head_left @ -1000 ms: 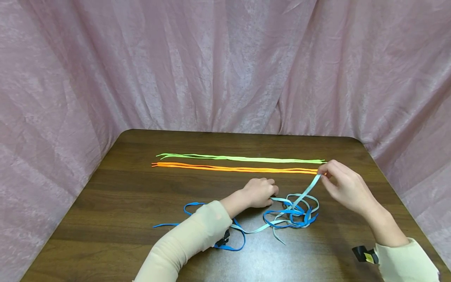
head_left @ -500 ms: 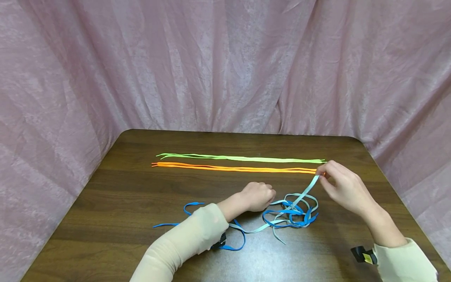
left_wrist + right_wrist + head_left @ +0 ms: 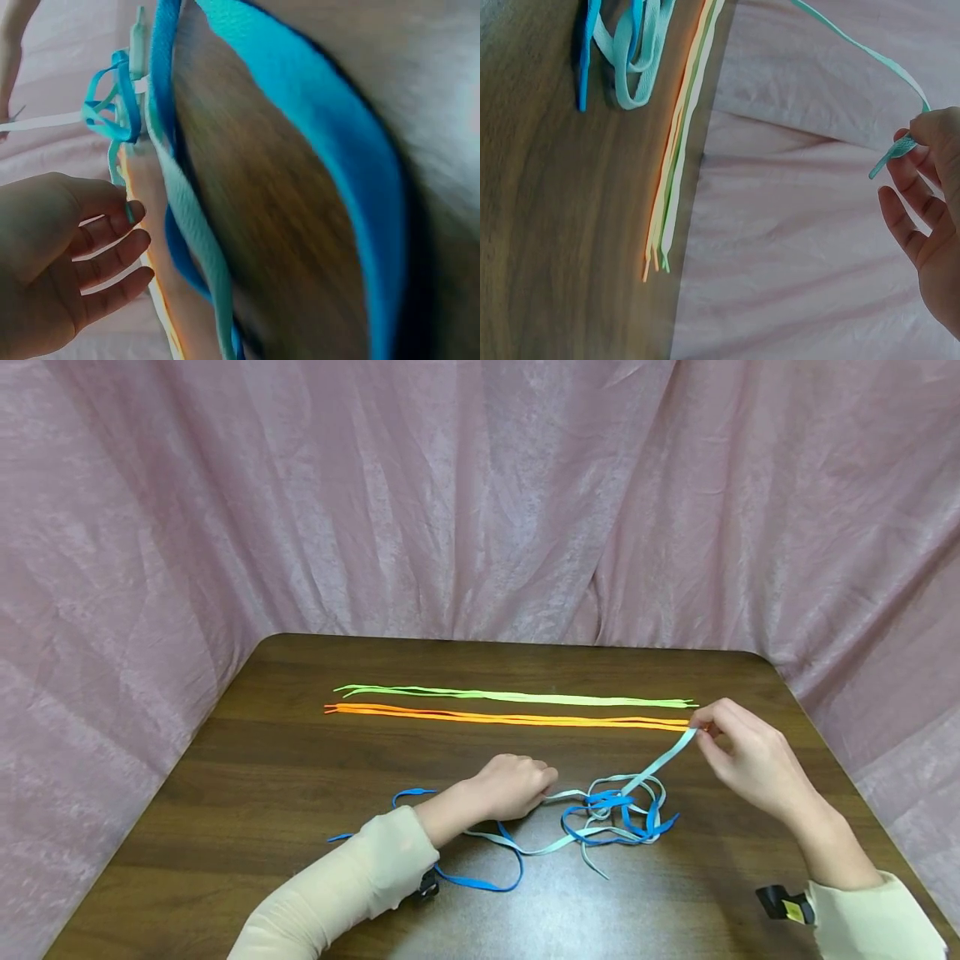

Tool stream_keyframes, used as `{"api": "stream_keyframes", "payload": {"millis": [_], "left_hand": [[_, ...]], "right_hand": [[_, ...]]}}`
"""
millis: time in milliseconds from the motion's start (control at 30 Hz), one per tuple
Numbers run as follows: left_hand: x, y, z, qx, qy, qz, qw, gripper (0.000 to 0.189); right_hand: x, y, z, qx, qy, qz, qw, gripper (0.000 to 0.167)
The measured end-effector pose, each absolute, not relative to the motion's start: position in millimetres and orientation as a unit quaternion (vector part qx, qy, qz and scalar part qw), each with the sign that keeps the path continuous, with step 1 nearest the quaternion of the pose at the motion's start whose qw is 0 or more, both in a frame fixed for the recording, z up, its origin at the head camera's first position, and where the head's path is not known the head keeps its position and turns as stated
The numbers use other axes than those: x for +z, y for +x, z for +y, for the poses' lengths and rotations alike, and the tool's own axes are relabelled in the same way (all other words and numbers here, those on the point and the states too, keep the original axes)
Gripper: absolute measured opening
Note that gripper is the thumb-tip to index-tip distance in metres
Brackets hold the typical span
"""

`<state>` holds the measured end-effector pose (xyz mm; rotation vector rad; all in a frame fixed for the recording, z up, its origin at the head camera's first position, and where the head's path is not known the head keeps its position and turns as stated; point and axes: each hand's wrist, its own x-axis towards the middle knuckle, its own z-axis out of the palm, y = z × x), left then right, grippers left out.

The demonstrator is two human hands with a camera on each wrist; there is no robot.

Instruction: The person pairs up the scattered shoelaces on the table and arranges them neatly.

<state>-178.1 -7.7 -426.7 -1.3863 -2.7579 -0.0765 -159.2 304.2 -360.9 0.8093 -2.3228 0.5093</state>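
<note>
A light mint shoelace (image 3: 662, 759) rises from a loose tangle to my right hand (image 3: 757, 760). Thumb and forefinger pinch it near its end, and the tip pokes out past them in the right wrist view. On the other side of the tangle, my left hand (image 3: 510, 787) pinches a mint strand between thumb and forefinger, a bit of it showing in the left wrist view. Its other fingers (image 3: 120, 289) are loosely bent. A blue shoelace (image 3: 480, 884) winds through the tangle and runs left under my left forearm, which hides part of it.
Orange shoelaces (image 3: 510, 718) lie straight across the brown wooden table (image 3: 300, 668), just beyond my hands. Parallel behind them are light green shoelaces (image 3: 555, 699). A pink curtain (image 3: 465, 502) hangs past the table's far edge.
My left hand has moved left and slightly nearer me, drawing a mint strand out of the tangle. My right hand has shifted a little to the right with its end. The tangle has changed shape.
</note>
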Motion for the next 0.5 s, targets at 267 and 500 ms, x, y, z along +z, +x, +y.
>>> {"api": "stream_keyframes", "payload": {"millis": [267, 500], "left_hand": [[-410, -175, -42, -0.078, -0.440, -0.892, 0.060, 0.014], [-401, -172, -75, -0.106, -0.416, -0.899, 0.084, 0.016]], "right_hand": [[-360, -153, 320, 0.195, 0.283, -0.879, 0.331, 0.013], [-360, -149, 332, 0.207, 0.269, -0.870, 0.358, 0.017]]}}
